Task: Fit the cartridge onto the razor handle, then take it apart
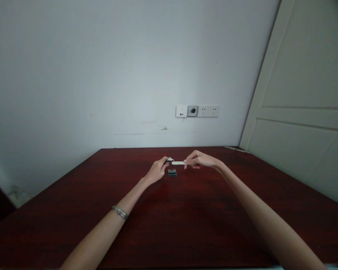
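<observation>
Nearest on the dark red table (163, 232): small clear-and-dark box (172, 173), lying just nearer than the hands. Beyond it, our left hand (157, 169) is curled, pinching a small black-and-white piece (170, 159). Our right hand (198, 159) pinches one end of a pale flat stick (178, 163), its free tip beside the piece; contact, we can't tell. Best, we judge: brace the piece, keep the stick level, grip lightly, move slowly.
</observation>
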Demonstrator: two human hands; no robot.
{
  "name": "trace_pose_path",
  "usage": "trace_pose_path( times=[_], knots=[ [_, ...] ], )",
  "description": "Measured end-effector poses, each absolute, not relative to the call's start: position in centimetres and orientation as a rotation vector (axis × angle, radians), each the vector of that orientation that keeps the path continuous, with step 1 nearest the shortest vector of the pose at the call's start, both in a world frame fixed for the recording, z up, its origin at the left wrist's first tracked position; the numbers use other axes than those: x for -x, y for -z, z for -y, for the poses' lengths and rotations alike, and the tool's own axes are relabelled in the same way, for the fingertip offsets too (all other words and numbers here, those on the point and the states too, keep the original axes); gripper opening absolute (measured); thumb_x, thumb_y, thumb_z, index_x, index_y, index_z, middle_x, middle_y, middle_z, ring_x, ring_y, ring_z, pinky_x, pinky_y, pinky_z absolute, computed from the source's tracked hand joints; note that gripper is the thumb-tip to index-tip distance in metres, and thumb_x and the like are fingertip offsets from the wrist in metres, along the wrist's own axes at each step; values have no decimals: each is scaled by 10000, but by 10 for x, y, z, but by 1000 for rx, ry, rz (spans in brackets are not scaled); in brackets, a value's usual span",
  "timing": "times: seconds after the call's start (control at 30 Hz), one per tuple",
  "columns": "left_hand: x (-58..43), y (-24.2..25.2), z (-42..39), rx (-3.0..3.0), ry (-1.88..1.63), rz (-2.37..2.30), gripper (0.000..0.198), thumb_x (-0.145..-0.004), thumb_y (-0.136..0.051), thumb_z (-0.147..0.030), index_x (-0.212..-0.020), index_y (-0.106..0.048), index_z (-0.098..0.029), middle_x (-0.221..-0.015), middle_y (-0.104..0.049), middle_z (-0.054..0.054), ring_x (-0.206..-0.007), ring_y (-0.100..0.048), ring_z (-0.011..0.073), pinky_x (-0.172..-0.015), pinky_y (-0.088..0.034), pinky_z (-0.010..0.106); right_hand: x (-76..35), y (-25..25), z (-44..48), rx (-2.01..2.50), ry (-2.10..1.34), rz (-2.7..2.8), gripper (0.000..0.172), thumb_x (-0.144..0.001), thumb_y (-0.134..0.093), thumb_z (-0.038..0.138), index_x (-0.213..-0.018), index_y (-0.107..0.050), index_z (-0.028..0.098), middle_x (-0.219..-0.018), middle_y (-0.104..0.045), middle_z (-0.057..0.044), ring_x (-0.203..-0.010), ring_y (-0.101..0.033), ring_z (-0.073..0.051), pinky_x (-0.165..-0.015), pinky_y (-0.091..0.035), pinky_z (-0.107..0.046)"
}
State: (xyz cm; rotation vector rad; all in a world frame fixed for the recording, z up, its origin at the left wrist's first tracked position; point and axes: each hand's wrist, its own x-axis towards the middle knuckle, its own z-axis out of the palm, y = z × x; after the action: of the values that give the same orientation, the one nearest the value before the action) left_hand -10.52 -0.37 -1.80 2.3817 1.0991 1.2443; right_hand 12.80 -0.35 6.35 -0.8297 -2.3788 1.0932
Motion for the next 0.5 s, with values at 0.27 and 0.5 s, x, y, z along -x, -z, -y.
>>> trace_pose_path(
  times=[0.27, 0.5],
  knots=[
    [105, 18, 4, -2393, -1245, -1112, 141, -833, -420, -157, -931, -520, -174, -799, -614, 25, -726, -588, 136, -692, -420, 224, -124, -66, 3, 802, -1075, 2431, 389, -769, -512, 465, -731, -677, 115, -449, -410, 36, -424, -341, -73, -469, -262, -230],
    [106, 21, 1, -2439, -1241, -1115, 166, -825, -404, -130, -926, -531, -165, -782, -606, 29, -690, -571, 131, -659, -410, 218, -118, -74, 10, 843, -905, 2550, 398, -778, -492, 464, -704, -673, 118, -448, -406, 33, -435, -350, -77, -466, -253, -225]
  ],
)
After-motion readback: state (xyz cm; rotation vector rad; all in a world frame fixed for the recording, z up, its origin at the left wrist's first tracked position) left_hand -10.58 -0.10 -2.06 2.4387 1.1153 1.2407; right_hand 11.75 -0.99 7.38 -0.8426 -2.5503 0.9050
